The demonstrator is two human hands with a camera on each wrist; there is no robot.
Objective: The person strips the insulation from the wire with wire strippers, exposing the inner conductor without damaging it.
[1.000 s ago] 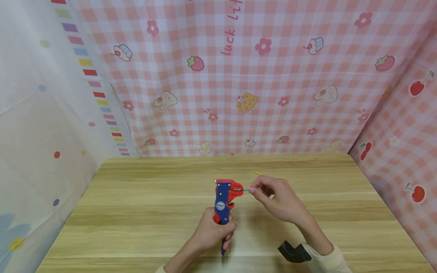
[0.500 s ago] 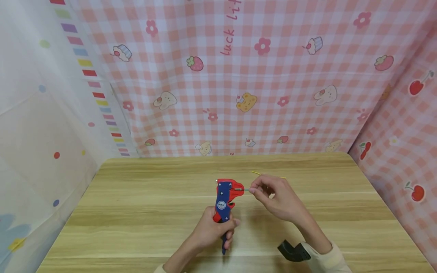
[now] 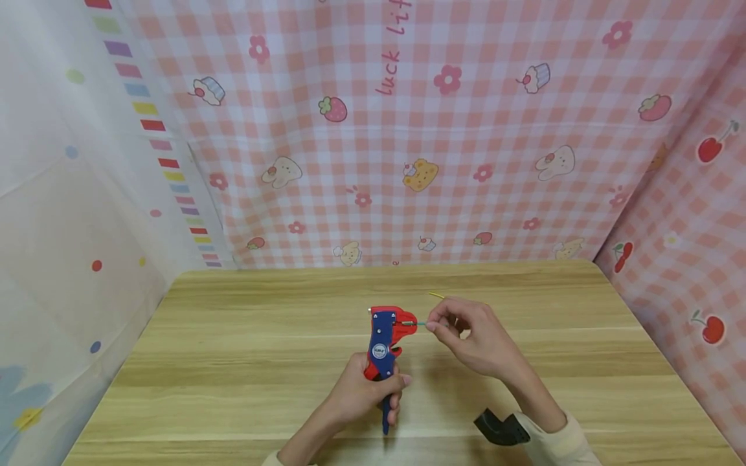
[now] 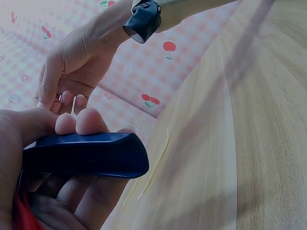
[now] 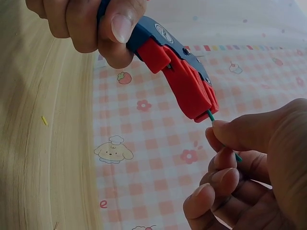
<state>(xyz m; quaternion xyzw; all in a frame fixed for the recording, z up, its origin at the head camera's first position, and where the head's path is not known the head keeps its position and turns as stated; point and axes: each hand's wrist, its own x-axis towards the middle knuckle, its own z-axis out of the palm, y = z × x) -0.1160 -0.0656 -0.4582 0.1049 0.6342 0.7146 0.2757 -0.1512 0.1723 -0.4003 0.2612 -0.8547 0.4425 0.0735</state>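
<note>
In the head view my left hand (image 3: pixel 367 391) grips the blue handle of a wire stripper (image 3: pixel 381 336) with red jaws, held above the table with its head up. A short green wire (image 3: pixel 422 323) runs out of the red jaws to the right. My right hand (image 3: pixel 474 340) pinches that wire between thumb and index finger, close to the jaws. In the right wrist view the green wire (image 5: pixel 210 115) enters the tip of the red jaws, and its other end shows below my thumb. The stripper's blue handle (image 4: pixel 91 155) fills the near part of the left wrist view.
Yellow wire (image 3: pixel 436 295) lies on the wooden table (image 3: pixel 233 362) behind my right hand; the left wrist view shows two pieces, one being a thin yellow wire (image 4: pixel 156 167). A black mount (image 3: pixel 502 428) sits at my right wrist. Patterned cloth (image 3: pixel 361 129) hangs behind the table.
The wire stripper has shifted very slightly to the right in my left hand. My right hand stays nearly still with the green wire.
</note>
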